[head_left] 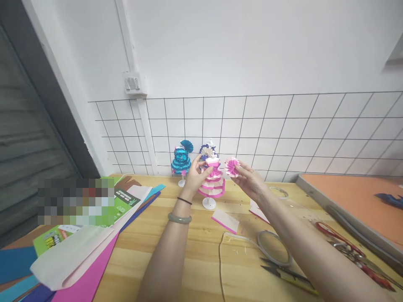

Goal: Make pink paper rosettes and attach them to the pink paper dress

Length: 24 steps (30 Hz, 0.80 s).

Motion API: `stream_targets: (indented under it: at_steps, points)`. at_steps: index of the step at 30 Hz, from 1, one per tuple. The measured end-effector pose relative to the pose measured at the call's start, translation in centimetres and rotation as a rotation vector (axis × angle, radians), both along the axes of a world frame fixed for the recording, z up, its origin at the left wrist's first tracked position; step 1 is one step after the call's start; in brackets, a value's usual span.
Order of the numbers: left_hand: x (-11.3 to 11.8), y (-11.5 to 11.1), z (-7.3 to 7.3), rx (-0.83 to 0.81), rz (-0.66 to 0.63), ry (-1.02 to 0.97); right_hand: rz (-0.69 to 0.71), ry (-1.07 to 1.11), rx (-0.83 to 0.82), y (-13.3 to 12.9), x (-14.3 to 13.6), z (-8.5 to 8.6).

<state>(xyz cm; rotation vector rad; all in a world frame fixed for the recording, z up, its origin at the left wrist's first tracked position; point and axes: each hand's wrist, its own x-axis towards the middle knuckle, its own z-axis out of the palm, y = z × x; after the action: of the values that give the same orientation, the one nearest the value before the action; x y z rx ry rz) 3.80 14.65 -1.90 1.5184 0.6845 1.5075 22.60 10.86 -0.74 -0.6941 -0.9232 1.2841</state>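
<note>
A pink-and-white tiered paper dress [213, 188] stands upright on a white round-based stand [209, 203]. My left hand [197, 175] is closed on its upper part from the left, thumb in front. To the right of the dress, my right hand [250, 178] pinches a round pleated paper rosette [232, 167], pink in the middle with a white edge. A small gap separates the rosette from the dress. Behind stand a blue paper dress [181, 159] with a pleated fan, and a dark blue and white one [206, 149], partly hidden by my left hand and the pink dress.
Paper sheets [94, 256] and a green package [122, 207] cover the left side. A pink-edged paper piece [226, 221], a wire coil [274, 247], pliers [289, 277] and red-handled scissors [340, 238] lie in front and right. An orange board [352, 197] is at the far right.
</note>
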Motion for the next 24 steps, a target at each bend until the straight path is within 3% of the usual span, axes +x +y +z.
stream_targets:
  at_steps: [17, 24]
  points:
    - [0.5, 0.3, -0.7, 0.048, -0.045, 0.021, -0.085, -0.026, 0.082, 0.7, -2.4, -0.8]
    - [0.7, 0.1, -0.7, 0.078, -0.087, 0.019, -0.057, 0.109, 0.042, 0.9, -4.0, -0.6]
